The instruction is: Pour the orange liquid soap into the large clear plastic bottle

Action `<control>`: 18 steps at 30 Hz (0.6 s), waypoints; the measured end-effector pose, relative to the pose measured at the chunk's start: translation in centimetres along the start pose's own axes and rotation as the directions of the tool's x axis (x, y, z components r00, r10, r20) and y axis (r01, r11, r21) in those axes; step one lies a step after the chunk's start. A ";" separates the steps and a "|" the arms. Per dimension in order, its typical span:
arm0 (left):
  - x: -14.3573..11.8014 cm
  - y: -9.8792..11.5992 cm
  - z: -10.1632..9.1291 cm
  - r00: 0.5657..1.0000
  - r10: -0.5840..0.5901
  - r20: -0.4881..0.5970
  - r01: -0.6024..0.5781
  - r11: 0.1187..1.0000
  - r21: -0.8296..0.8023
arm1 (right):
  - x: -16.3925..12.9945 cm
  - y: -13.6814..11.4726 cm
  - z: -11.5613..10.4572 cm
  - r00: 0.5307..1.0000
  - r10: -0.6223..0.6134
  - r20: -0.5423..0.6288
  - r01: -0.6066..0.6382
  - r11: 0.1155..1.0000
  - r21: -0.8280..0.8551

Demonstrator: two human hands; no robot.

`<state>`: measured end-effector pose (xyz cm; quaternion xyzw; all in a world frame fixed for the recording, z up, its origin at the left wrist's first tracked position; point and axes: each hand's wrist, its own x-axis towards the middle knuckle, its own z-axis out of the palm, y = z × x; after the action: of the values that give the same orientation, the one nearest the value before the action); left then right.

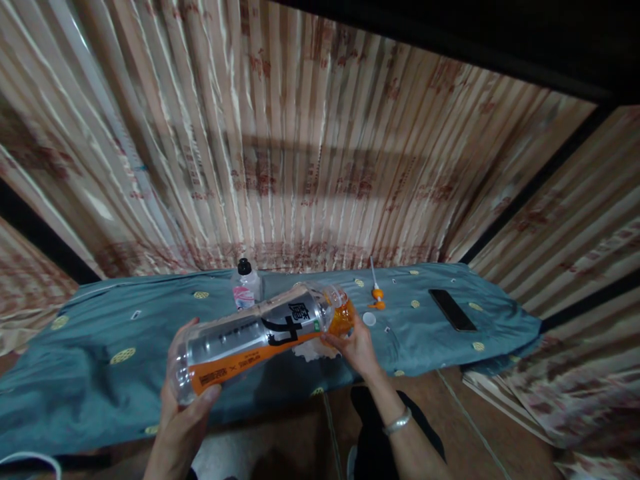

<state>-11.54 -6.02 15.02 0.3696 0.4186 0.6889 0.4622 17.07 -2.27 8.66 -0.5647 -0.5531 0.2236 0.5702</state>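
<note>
My left hand (183,400) grips the base of a large clear plastic bottle (255,337) with an orange and black label, held tilted almost on its side above a blue cloth surface (100,347). Orange liquid sits at the bottle's neck end. My right hand (353,343), with a silver bracelet on the wrist, holds the bottle near its neck, and something pale and crumpled (313,350) lies just under it. A white cap (369,319) rests on the cloth right of the neck.
A small clear bottle with a black cap (246,287) stands at the back of the cloth. A small orange and white tool (376,290) and a black phone (453,309) lie to the right. Striped curtains (300,147) hang behind.
</note>
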 end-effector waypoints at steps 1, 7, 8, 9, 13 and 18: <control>0.1 -0.1 -0.2 1.000 0.002 0.002 -0.002 1.000 -0.001 | 0.0 0.0 0.0 1.000 -0.001 -0.003 0.001 1.000 0.014; 0.4 -0.5 -0.9 0.999 0.003 0.034 -0.004 0.999 0.033 | 0.0 -0.2 0.2 1.000 0.006 0.005 -0.006 1.000 0.016; 0.4 -0.5 -0.8 1.000 0.015 0.023 -0.016 0.999 0.040 | 0.0 -0.2 0.2 1.000 0.005 -0.001 -0.005 1.000 -0.002; 0.4 -0.4 -0.7 1.000 0.022 0.018 -0.023 0.999 0.040 | 0.0 -0.2 0.2 1.000 0.000 -0.010 0.000 1.000 -0.017; 0.6 -0.4 -0.9 0.999 0.012 0.032 -0.013 0.999 0.037 | 0.0 -0.3 0.3 0.999 -0.028 -0.038 0.028 1.000 -0.006; 0.8 -0.8 -1.4 0.999 0.025 0.038 -0.026 0.999 0.026 | 0.0 0.0 0.5 0.999 0.003 -0.045 -0.004 1.000 -0.028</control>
<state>-12.79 -5.42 13.88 0.3938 0.4142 0.6821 0.4562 16.66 -2.10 8.53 -0.5786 -0.5423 0.2038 0.5741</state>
